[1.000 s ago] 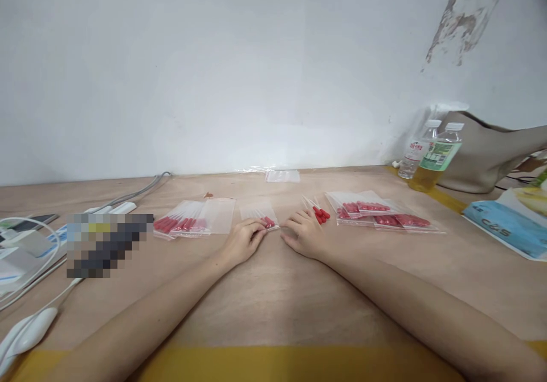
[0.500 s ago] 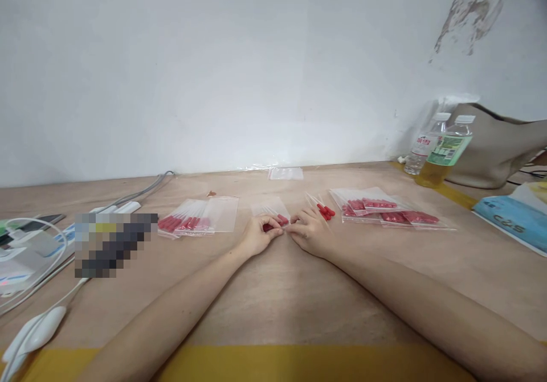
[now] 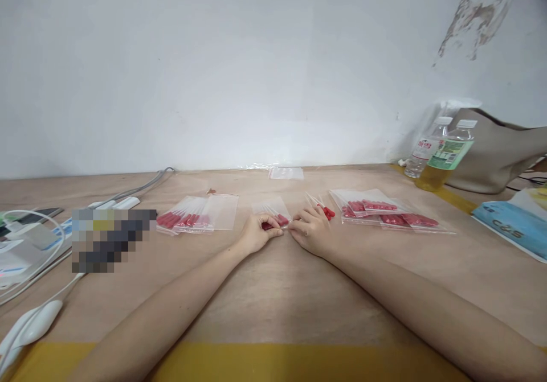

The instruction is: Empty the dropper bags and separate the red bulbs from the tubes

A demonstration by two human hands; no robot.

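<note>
A small clear zip bag (image 3: 269,204) lies flat at the middle of the table, with several red-ended white sticks (image 3: 282,219) inside. My left hand (image 3: 258,233) pinches the bag's near edge between thumb and forefinger. At the right end of that same edge, my right hand (image 3: 311,231) has its thumb and forefinger closed on the bag. Just beyond the right hand lie loose red-ended sticks (image 3: 328,212), partly hidden by its fingers. Left of my hands rest filled bags (image 3: 183,218) of such sticks, overlapping an unfilled clear bag (image 3: 224,211).
Stacked bags with red contents (image 3: 384,214) lie to the right. A pile of flat bags (image 3: 286,173) sits by the wall. Two bottles (image 3: 444,157), a beige bag (image 3: 491,154) and a blue tissue pack (image 3: 508,227) stand at the right. A power strip with cables (image 3: 25,248) occupies the left.
My right hand's fingers have shifted slightly at the bag's edge; the left keeps its pinch. The whole view has tilted a little.
</note>
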